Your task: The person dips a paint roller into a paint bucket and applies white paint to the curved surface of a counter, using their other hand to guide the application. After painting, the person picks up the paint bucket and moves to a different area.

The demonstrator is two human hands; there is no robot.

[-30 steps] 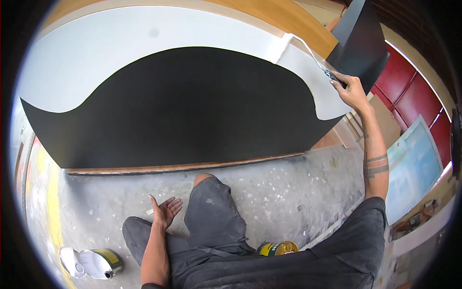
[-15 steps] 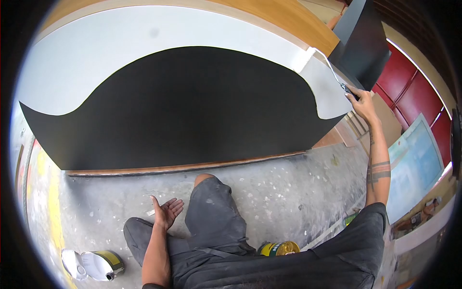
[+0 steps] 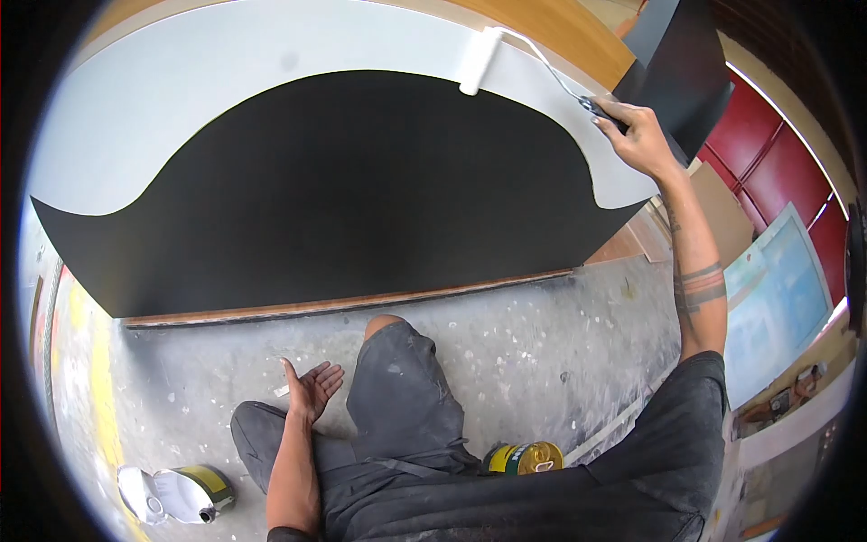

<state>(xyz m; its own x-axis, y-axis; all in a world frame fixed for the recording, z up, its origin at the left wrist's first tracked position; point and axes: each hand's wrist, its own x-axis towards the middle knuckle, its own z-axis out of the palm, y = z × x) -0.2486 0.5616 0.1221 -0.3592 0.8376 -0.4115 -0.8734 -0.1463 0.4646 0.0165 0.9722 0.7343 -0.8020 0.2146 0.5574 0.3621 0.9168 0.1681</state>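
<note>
Fingers on the left hand (image 3: 313,393) are loosely spread, bare palm up, around 7:30 and between the person's two bent legs. Lower down, between 7 and 8 o'clock, a white-smeared can (image 3: 209,486) with a yellow and dark label sits on the concrete floor (image 3: 533,352). Another can (image 3: 540,454), gold-topped, is at 5 o'clock, partly hidden by the dark shirt (image 3: 506,510).

Straight ahead, the big black panel (image 3: 379,199) fills the middle, with a curved white band (image 3: 217,72) running over it from about 10 round to 2. Up at 2 o'clock the right hand (image 3: 643,140) has its fingers wrapped around the handle of a paint roller (image 3: 482,60) — its white sleeve lies over the band just past 12, lower end right at the black curve.

Further back: blue-painted board (image 3: 781,294) leaning just past 3, red doors (image 3: 750,144) between 2 and 3.
</note>
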